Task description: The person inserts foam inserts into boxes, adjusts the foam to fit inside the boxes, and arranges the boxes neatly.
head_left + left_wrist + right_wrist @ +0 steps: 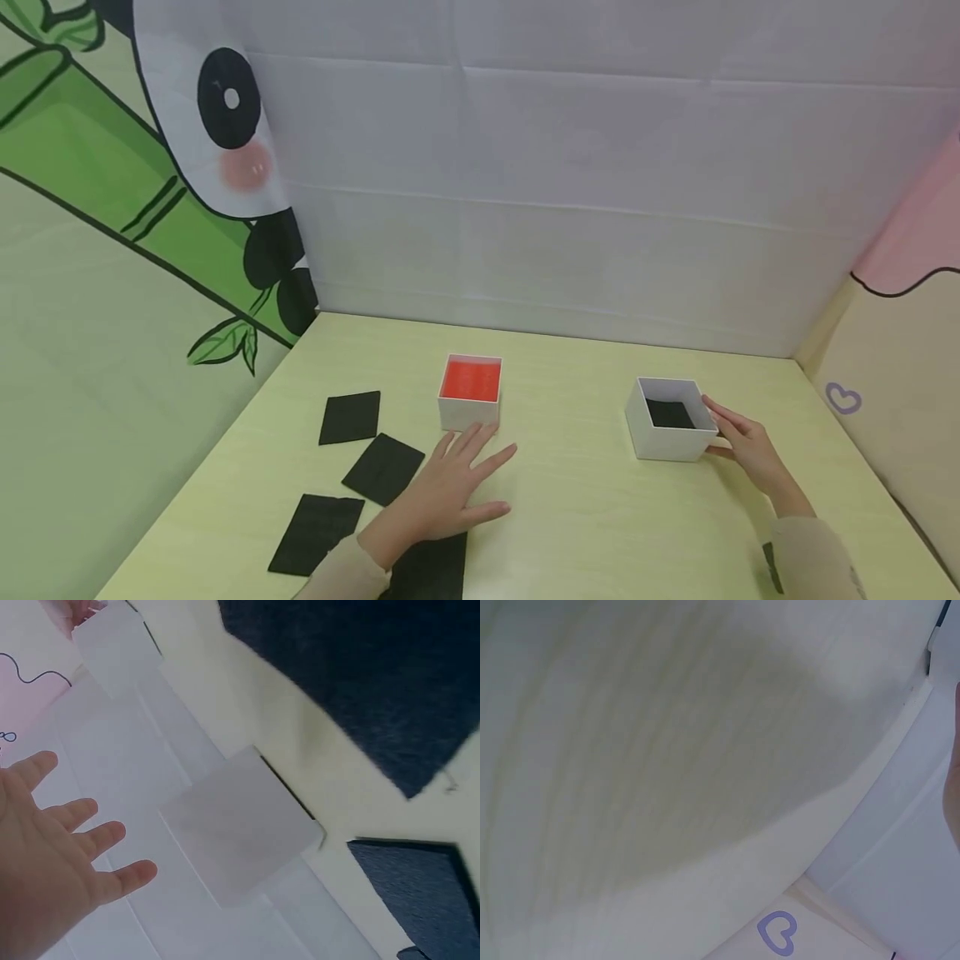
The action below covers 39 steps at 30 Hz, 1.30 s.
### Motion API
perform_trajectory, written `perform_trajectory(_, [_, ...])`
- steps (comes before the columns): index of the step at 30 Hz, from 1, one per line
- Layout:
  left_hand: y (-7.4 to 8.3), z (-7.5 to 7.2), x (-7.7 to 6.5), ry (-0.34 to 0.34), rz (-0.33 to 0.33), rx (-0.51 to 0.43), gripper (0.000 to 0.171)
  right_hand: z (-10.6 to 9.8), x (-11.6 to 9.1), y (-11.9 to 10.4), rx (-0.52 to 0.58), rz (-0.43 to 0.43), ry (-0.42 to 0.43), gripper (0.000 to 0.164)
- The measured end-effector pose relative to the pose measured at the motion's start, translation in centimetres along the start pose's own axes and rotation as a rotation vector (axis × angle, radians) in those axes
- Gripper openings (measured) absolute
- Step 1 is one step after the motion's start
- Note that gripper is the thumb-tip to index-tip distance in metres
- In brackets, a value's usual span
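My left hand [442, 496] hovers palm down with its fingers spread, just in front of a small white open box [468, 414] that has red inside. In the left wrist view, that hand [45, 870] shows straight fingers with nothing between them. Farther right, my right hand [753, 454] holds a second white open box [663, 446] by its right side, fingers at the wall and thumb near the front corner. A black square piece [670, 414] lies inside this box. The right wrist view shows only an edge of the right hand [952, 799].
Several black square pieces lie on the left of the pale table [555, 517]: one at the back [350, 418], one in the middle [384, 469], one at front left [315, 533], one under the left forearm [431, 571]. A dark piece [771, 568] shows beside the right sleeve.
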<state>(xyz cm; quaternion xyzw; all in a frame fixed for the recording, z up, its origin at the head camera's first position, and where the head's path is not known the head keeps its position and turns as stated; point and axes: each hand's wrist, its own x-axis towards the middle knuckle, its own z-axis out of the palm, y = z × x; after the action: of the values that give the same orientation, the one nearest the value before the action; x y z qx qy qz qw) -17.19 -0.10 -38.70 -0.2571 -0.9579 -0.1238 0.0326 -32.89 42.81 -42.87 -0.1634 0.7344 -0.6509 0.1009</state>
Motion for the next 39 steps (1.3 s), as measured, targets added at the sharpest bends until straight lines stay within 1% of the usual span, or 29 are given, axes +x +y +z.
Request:
perform_trajectory(5, [-0.1,0.2,-1.1,-0.084,-0.019,-0.028,0.065,0.0,-0.1,-0.1,0.003,0.000,0.000,0.041])
perform_trajectory(7, [-0.2,0.4,-1.5,-0.116,-0.019,-0.045,0.065,0.0,-0.1,-0.2,0.002,-0.002,0.001,0.041])
perform_trajectory(9, [-0.4,0.8,-1.8,-0.133,-0.011,-0.063,0.065,0.0,-0.2,-0.4,0.004,-0.002,0.003,0.041])
perform_trajectory(13, [-0.6,1.5,-2.6,-0.138,-0.001,-0.081,0.065,0.2,-0.2,-0.4,0.022,-0.011,0.004,0.039])
perform_trajectory(18, [-1.0,2.1,-3.8,-0.151,0.009,-0.066,0.064,0.2,-0.3,-0.3,0.019,-0.022,-0.002,0.040])
perform_trajectory(22, [-1.4,2.4,-4.8,-0.140,0.029,-0.026,0.063,0.2,-0.2,-0.3,0.012,-0.028,-0.005,0.040])
perform_trajectory(25, [-1.9,2.3,-5.6,-0.122,0.024,-0.009,0.063,0.2,-0.2,-0.3,0.021,-0.028,-0.009,0.041])
perform_trajectory(28, [-2.4,2.2,-6.2,-0.129,0.012,-0.008,0.066,0.1,-0.2,-0.4,0.029,-0.025,-0.015,0.041])
perform_trajectory(33, [-2.9,1.9,-7.0,-0.198,-0.015,-0.029,0.072,0.0,-0.2,-0.3,0.039,-0.022,-0.025,0.040])
perform_trajectory(36, [-3.0,1.7,-7.4,-0.249,-0.037,-0.041,0.075,0.0,-0.1,-0.3,0.042,-0.021,-0.029,0.040])
perform_trajectory(39, [-3.0,1.6,-7.7,-0.285,-0.045,-0.047,0.077,0.1,-0.1,-0.3,0.033,-0.019,-0.030,0.040])
